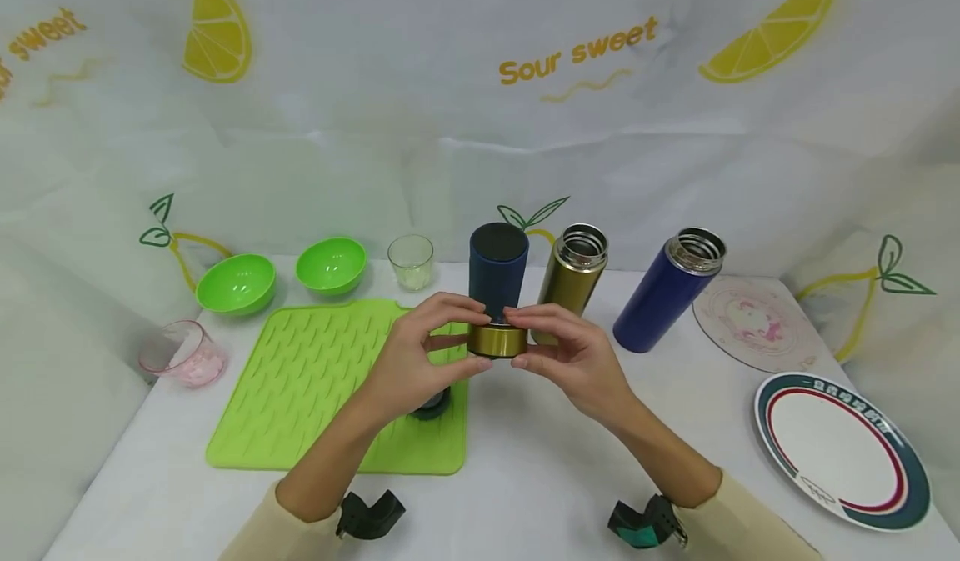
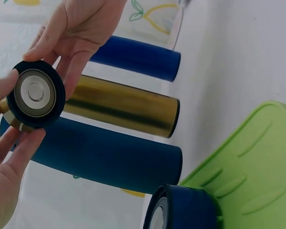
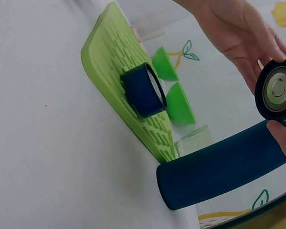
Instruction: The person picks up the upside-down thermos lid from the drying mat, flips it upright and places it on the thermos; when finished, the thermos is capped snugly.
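Both hands hold a gold bottle lid [image 1: 498, 341] in front of me. My left hand [image 1: 408, 359] pinches its left side, and my right hand [image 1: 576, 356] pinches the right side. The lid's round face with a dark rim and silvery middle [image 2: 35, 92] shows in both wrist views. Behind the lid stands a dark blue bottle [image 1: 498, 273] with a dark top. Beside it, a gold bottle [image 1: 568, 282] has an uncovered steel mouth. Further right is a blue bottle [image 1: 657, 303], also uncovered. A blue lid [image 3: 144, 90] lies on the green mat, mostly hidden by my left arm in the head view.
The ribbed green mat [image 1: 300, 386] covers the left middle. Two green bowls [image 1: 236, 283] and a clear glass [image 1: 411, 262] stand behind it, with a pinkish glass [image 1: 183, 355] at left. On the right lie a rimmed plate [image 1: 832, 453] and a pink-patterned round mat [image 1: 750, 321].
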`<state>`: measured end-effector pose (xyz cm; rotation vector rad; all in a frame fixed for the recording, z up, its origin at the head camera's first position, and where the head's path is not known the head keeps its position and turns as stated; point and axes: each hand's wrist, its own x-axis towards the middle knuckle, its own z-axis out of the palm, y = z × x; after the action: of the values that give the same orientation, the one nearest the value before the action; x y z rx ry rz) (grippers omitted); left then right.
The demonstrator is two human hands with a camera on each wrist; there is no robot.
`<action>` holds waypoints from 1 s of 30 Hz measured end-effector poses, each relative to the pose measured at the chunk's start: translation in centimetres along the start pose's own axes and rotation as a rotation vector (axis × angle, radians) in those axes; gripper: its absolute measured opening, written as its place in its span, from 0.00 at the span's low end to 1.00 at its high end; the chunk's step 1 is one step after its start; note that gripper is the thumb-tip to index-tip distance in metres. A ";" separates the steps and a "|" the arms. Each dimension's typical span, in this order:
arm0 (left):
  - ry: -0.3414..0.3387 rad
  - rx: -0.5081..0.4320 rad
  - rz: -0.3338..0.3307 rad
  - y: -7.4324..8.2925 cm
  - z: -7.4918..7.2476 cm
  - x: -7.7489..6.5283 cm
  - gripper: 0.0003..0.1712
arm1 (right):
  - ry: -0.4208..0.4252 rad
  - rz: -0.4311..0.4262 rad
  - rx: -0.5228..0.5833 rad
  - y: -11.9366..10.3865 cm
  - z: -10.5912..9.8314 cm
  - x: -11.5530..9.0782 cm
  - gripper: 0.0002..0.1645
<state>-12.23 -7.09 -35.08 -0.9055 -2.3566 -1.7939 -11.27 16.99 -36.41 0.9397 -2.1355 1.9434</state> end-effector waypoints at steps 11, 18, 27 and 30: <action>-0.017 -0.063 -0.145 0.2 -0.8 -0.4 0.27 | -0.039 -0.058 -0.048 0.0 0.5 0.2 0.24; -0.007 -0.119 -0.032 0.2 -0.6 0.0 0.29 | -0.033 -0.027 -0.062 -0.2 -0.1 0.0 0.23; -0.031 -0.095 -0.008 0.0 -0.6 0.0 0.28 | -0.017 -0.025 -0.050 0.0 -0.1 0.1 0.21; -0.041 -0.030 -0.004 0.0 -0.5 -0.3 0.27 | -0.010 -0.029 -0.082 0.3 0.2 0.0 0.21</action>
<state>-12.20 -7.68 -35.02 -0.9507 -2.3637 -1.8351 -11.38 16.82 -36.70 0.9620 -2.1762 1.8261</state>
